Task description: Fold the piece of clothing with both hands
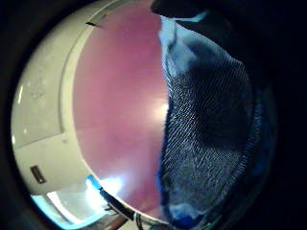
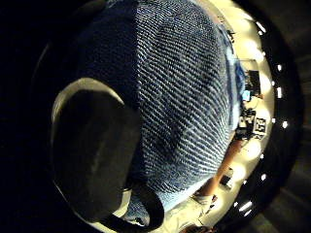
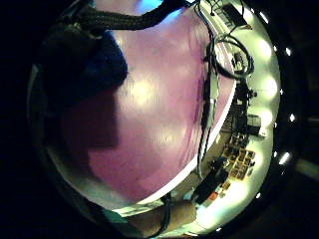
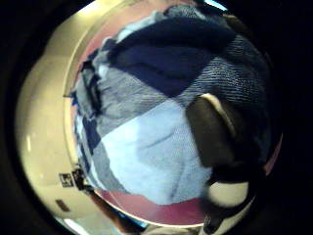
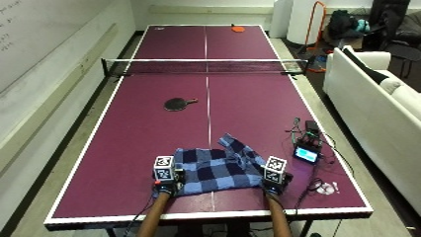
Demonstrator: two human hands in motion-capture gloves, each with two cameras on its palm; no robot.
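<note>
1. Outside view: a blue checked piece of clothing (image 5: pixel 217 169) lies partly folded on the near end of a purple tabletop (image 5: pixel 145 133), just short of its near edge. The left hand (image 5: pixel 166 186) sits at the cloth's near left corner and the right hand (image 5: pixel 275 185) at its near right corner; from here I cannot tell how either hand's fingers stand. Only this view shows a black paddle (image 5: pixel 178 103) further up the tabletop, the net (image 5: pixel 205 66) across the middle, an orange paddle (image 5: pixel 237 29) at the far end, and a small device with a lit screen (image 5: pixel 307 149) to the right of the cloth.
2. Left little finger side palm view: the cloth's weave hangs close beside the palm, with bare tabletop next to it.
3. Left thumb side palm view: the cloth fills most of the picture, and a gloved thumb (image 2: pixel 95 155) lies curled against it, pinching the fabric.
4. Right little finger side palm view: mostly bare tabletop, with only a dark fold of cloth at one side.
5. Right thumb side palm view: the checked cloth spreads over the tabletop, and a gloved digit (image 4: pixel 211 129) presses curled onto its near part, gripping it.
</note>
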